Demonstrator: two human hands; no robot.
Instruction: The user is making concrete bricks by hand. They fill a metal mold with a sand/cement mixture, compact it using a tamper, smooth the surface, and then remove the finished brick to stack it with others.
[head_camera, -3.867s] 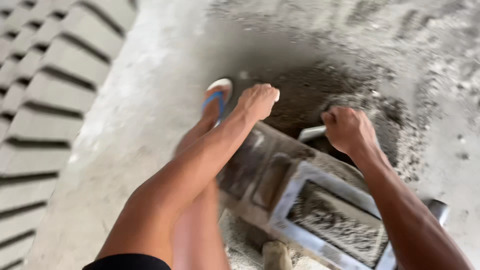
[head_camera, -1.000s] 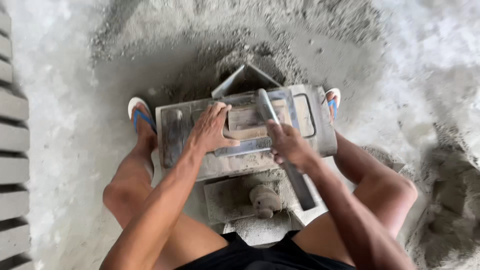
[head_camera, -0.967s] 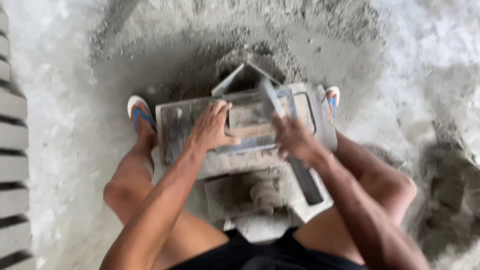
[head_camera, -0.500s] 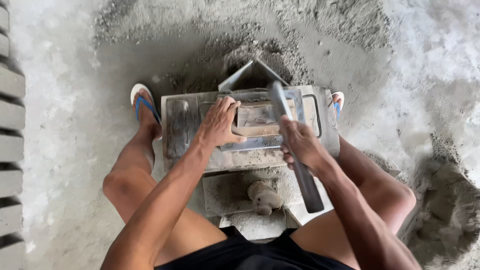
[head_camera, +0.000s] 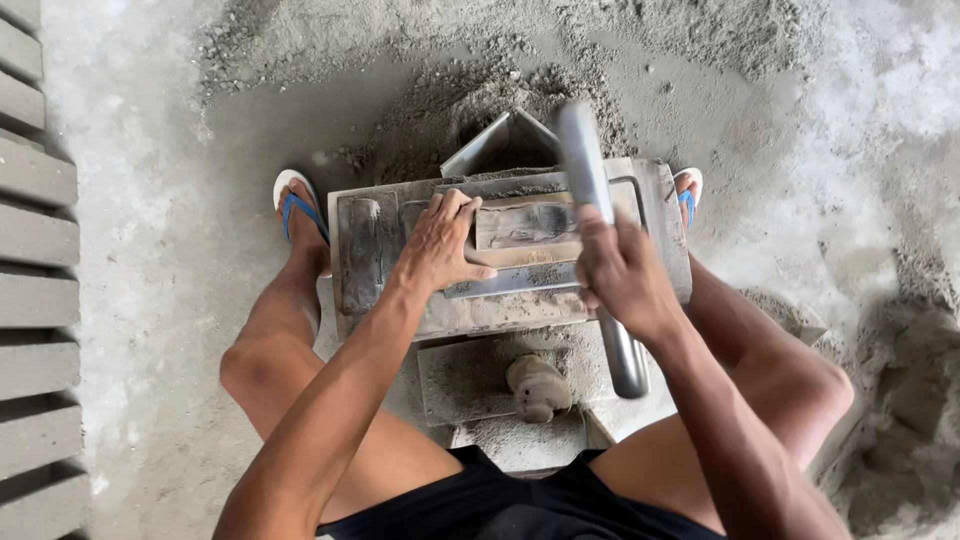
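Observation:
A grey metal block mould (head_camera: 380, 250) crusted with cement sits on the ground between my legs. A wooden pressing plate (head_camera: 525, 228) lies in its top. My left hand (head_camera: 438, 245) rests flat on the plate's left end, fingers spread. My right hand (head_camera: 620, 275) grips a metal pipe (head_camera: 590, 180) that slants over the mould's right side, its upper end blurred. A metal scoop (head_camera: 500, 140) stands in the sand pile just beyond the mould.
Damp sand and cement mix (head_camera: 470, 90) is heaped beyond the mould. Rows of finished grey blocks (head_camera: 35, 260) lie along the left edge. A second mound of mix (head_camera: 900, 400) sits at the right. My feet wear blue flip-flops (head_camera: 298, 205).
The pipe in my right hand has swung up and forward over the mould. My left hand stays pressed on the wooden plate. Earlier, the mould lay tilted over the sand.

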